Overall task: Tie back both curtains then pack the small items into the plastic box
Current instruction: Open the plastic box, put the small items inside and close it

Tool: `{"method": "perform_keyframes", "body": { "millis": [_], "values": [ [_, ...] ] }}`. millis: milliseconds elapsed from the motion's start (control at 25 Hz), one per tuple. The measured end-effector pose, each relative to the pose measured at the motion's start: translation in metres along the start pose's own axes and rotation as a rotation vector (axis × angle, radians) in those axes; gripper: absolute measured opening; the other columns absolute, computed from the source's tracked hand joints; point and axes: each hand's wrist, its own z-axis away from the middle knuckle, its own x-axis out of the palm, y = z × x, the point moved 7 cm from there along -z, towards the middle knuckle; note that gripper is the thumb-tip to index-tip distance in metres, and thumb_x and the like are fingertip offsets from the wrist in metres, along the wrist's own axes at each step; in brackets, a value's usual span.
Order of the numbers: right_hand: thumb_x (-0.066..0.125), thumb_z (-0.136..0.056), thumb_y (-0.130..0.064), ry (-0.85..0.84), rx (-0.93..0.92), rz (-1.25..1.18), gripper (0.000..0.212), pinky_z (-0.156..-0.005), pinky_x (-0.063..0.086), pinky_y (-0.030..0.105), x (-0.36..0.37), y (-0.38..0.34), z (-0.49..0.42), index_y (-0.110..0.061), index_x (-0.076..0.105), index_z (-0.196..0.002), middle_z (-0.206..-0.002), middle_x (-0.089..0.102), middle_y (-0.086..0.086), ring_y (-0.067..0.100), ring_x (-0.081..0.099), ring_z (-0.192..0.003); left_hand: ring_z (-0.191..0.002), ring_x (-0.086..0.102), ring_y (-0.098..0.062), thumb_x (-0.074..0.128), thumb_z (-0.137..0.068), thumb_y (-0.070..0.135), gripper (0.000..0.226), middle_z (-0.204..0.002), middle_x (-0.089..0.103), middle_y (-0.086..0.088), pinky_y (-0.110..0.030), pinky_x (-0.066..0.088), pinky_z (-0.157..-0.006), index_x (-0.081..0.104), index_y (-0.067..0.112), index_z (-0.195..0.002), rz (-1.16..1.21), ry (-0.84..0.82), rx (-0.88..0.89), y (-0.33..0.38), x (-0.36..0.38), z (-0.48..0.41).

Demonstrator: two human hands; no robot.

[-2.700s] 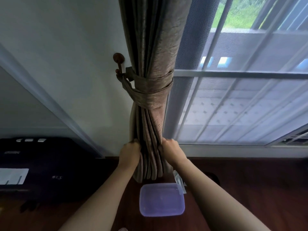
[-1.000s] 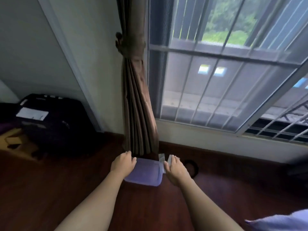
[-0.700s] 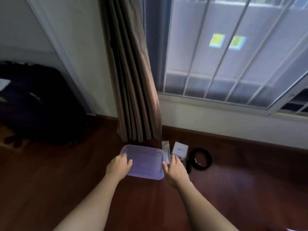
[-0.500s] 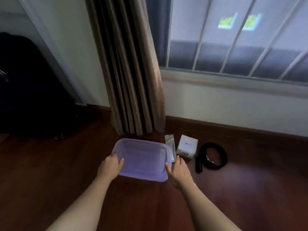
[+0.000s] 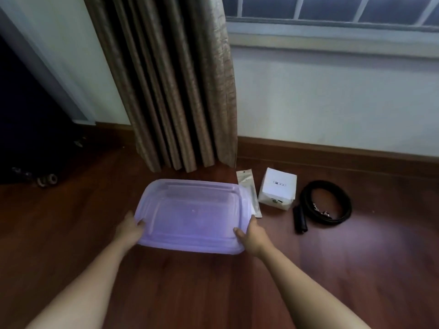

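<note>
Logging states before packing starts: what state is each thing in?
Box: lid on, gripped at both near corners.
Left hand: grips box's left corner.
Right hand: grips box's right corner.
Curtain: hanging gathered in folds.
Packet: flat on floor, beside box.
Carton: closed, on floor.
Cord: coiled on floor.

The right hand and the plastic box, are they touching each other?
Touching. The head view shows the right hand at the near right corner of the plastic box, thumb on its top, fingers along its rim.
</note>
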Motion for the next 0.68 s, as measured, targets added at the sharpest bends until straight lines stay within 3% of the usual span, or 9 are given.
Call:
{"method": "perform_keyframes", "body": {
  "millis": [160, 240, 360, 520, 680],
  "values": [
    [0.060, -0.089, -0.033, -0.082, -0.065, -0.009, 0.062, -0.084, 0.039, 0.026, -0.007, 0.024, 0.039, -0.007, 0.030, -0.137, -0.136, 0.051, 0.011, 0.029, 0.050, -0.122, -0.113, 0.051, -0.031, 0.063, -0.085, 0.005, 0.053, -0.132, 0.046, -0.007, -0.041, 0.051, -0.074, 0.042, 0.015, -0.132, 0.247, -0.268, -0.129, -0.021, -0.006, 0.028],
    [0.062, -0.087, -0.036, -0.077, -0.084, -0.011, 0.067, -0.086, 0.038, 0.022, -0.024, 0.055, 0.070, -0.011, 0.029, -0.140, -0.137, 0.051, 0.005, 0.022, 0.051, -0.122, -0.100, 0.059, -0.027, 0.073, -0.067, 0.012, 0.071, -0.124, 0.051, -0.008, -0.038, 0.056, -0.065, 0.041, 0.015, -0.130, 0.084, -0.457, -0.150, -0.012, 0.012, 0.054],
    [0.066, -0.078, -0.048, -0.014, -0.014, -0.070, 0.081, -0.092, 0.040, 0.019, -0.065, 0.119, 0.104, -0.017, 0.028, -0.143, -0.135, 0.052, -0.002, 0.010, 0.052, -0.116, -0.056, 0.055, -0.023, 0.072, -0.040, 0.025, 0.076, -0.085, 0.054, -0.014, -0.027, 0.044, -0.045, 0.042, 0.009, -0.108, -0.086, -0.640, -0.020, 0.026, 0.064, 0.088],
    [0.070, -0.077, -0.041, 0.127, 0.123, -0.127, 0.078, -0.092, 0.039, 0.022, -0.117, 0.205, 0.140, -0.015, 0.033, -0.141, -0.123, 0.053, -0.008, 0.009, 0.052, -0.110, -0.057, 0.056, -0.020, 0.076, -0.055, 0.019, 0.055, -0.079, 0.051, -0.011, -0.031, 0.050, -0.049, 0.041, 0.005, -0.096, -0.105, -0.718, 0.177, 0.079, 0.145, 0.135],
    [0.070, -0.082, -0.023, 0.195, 0.161, -0.170, 0.069, -0.097, 0.040, 0.029, -0.135, 0.261, 0.152, -0.014, 0.035, -0.141, -0.132, 0.054, 0.002, 0.017, 0.053, -0.116, -0.059, 0.056, -0.014, 0.074, -0.070, 0.010, 0.042, -0.080, 0.050, -0.005, -0.026, 0.051, -0.051, 0.040, 0.007, -0.094, -0.145, -0.714, 0.243, 0.093, 0.193, 0.164]
  ]
}}
